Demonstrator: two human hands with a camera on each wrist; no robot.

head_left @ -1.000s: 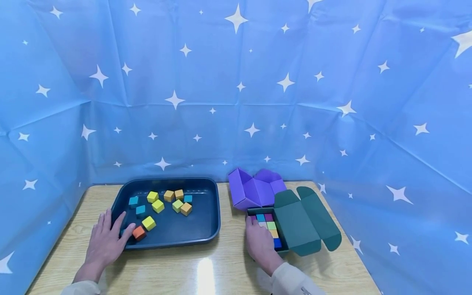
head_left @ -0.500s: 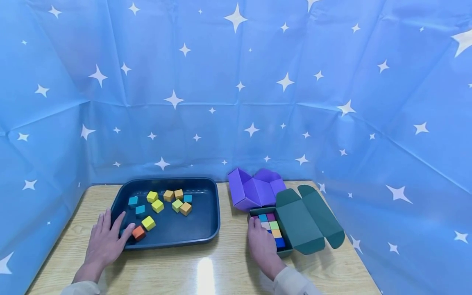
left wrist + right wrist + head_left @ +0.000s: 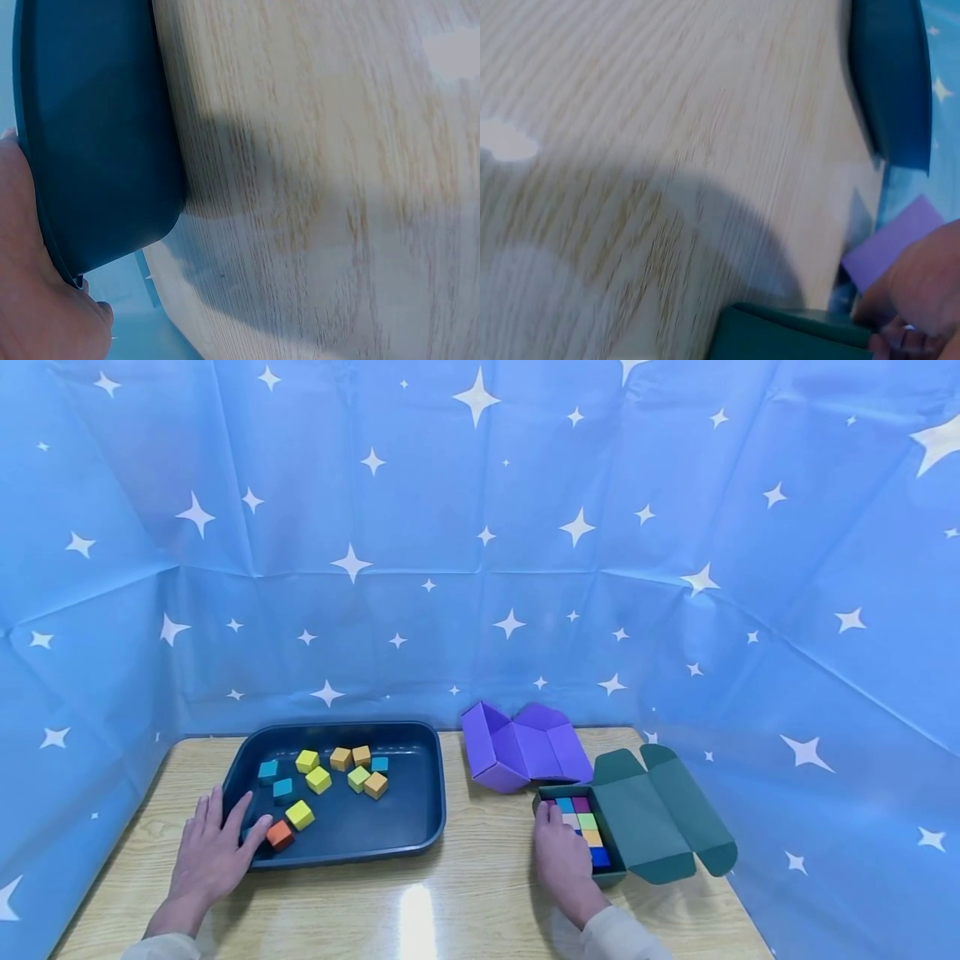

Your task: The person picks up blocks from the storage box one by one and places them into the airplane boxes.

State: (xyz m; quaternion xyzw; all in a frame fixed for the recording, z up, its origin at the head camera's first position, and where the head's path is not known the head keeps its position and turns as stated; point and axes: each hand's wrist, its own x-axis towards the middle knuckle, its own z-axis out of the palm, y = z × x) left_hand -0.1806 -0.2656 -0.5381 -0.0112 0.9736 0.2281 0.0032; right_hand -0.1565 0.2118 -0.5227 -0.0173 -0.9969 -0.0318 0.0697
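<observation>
My left hand (image 3: 213, 852) rests on the left rim of a dark blue tray (image 3: 360, 835), fingers spread and fairly straight, thumb close to an orange-red cube (image 3: 281, 835). Over at the right, my right hand (image 3: 562, 860) grips the left wall of an open green cardboard box (image 3: 645, 818), fingertips curled over its edge. Rows of coloured cubes (image 3: 591, 838) fill the part of the box that shows; the hand hides the rest. In the right wrist view, bent fingers (image 3: 911, 341) meet the edge of the green box (image 3: 787, 337).
Yellow, teal and orange cubes (image 3: 318, 779) lie scattered in the tray. An open purple box (image 3: 495, 752) stands behind the green one, close to its back edge. Wood-grain table (image 3: 480, 877) shows between tray and boxes. A blue star-patterned cloth (image 3: 450, 527) hangs around the table.
The green box and my right hand have shifted to the right, away from the tray, its lid moving along. My left hand stays at the tray rim.
</observation>
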